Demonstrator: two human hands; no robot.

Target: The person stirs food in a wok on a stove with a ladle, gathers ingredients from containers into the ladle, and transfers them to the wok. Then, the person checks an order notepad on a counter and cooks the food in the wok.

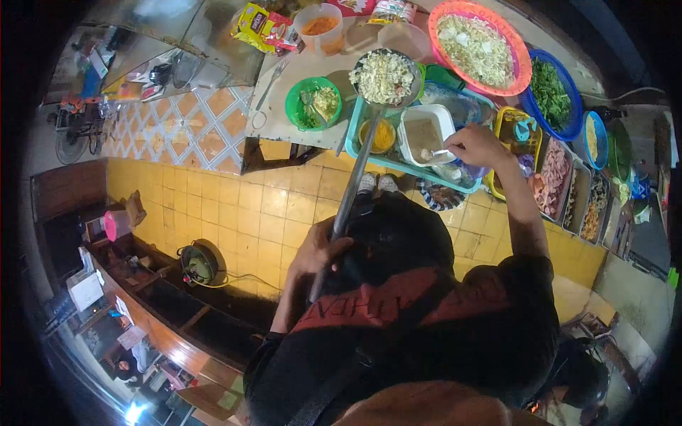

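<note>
Long-handled pan (386, 77): positioned over the table edge, beside the green bowl (293, 113) and partly above the turquoise tray (349, 145). Its handle slopes down to the left hand (323, 248), whose fingers are wrapped around it. Loading status: the pan is already heaped with pale shreds and some darker pieces; by judgement, bulk filling is well advanced. Mixing status: the heap appears loose and uncooked, so combining looks incomplete. Addition status: the right hand (474, 145) pinches a small spoon (440, 152) at the white container (410, 155); pale matter at its tip remains separate from the pan. Whether other additions are complete cannot be told. Stock in the red-rimmed basin (524, 71) and blue basin (577, 106) remains plentiful.
</note>
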